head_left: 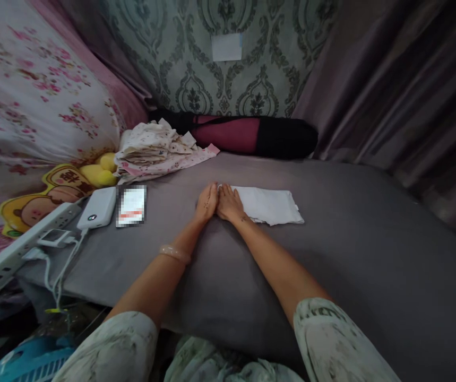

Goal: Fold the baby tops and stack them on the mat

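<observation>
A flat, folded white cloth [271,205] lies on the grey sheet [355,239], in front of me. My right hand [229,202] rests palm down on the cloth's left end, its fingers stretched out and pointing away from me. Just left of it, my left hand [207,201] stands on its edge against the cloth's left end, fingers straight and side by side. Both hands are nearly touching. Neither grips anything that I can see; the cloth's left edge is mostly hidden by the hands.
Folded patterned fabric [152,148] is piled at the back left, beside a black and dark red roll [251,135]. At left are yellow plush toys [96,172], a power bank [98,207], a blurred packet [131,206], and a power strip [24,239] with cables.
</observation>
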`<state>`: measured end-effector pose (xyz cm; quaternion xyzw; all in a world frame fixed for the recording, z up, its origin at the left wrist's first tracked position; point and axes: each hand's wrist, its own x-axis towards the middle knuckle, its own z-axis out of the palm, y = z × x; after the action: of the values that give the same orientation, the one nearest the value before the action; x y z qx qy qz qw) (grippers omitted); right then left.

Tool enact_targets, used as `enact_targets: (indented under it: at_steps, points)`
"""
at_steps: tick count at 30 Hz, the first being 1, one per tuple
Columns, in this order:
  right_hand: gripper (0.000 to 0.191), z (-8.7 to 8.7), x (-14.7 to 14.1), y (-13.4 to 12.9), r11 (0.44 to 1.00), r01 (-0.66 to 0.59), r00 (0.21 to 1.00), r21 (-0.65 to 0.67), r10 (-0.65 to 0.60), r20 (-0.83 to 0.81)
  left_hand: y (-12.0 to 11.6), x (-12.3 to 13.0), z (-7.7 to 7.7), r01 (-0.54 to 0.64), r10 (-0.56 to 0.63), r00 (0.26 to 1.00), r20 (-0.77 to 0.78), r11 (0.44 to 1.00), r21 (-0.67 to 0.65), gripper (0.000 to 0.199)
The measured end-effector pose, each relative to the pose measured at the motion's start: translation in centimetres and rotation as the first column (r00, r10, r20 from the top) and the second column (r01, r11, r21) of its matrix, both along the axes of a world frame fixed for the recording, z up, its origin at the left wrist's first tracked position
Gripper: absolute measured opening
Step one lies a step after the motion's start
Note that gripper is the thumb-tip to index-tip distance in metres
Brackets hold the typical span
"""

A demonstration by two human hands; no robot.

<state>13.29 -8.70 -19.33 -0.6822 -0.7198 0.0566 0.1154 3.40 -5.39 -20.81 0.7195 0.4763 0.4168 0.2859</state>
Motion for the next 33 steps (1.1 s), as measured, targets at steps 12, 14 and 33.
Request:
enact_targets:
  at_steps: [12, 14, 33]
  points:
    - [0.051, 2.2, 9.8, -4.0, 0.981, 0.178, 0.98, 0.077, -0.17, -0.101, 0.4, 0.8, 2.3, -0.013, 0.011, 0.944, -0.329, 1.0, -0.002, 0.047]
    - [0.051, 2.1, 11.1, -4.9, 0.98, 0.186, 0.981, 0.074, -0.182, -0.059, -0.4, 2.2, 2.8, 0.087, -0.045, 0.898, -0.438, 0.993, 0.077, 0.045]
    - [0.05, 0.1, 11.8, -5.4, 0.993, 0.116, 0.992, 0.023, -0.115, -0.047, -1.9, 6.0, 0.9, 0.35, -0.299, 0.665, -0.685, 0.934, -0.069, 0.052]
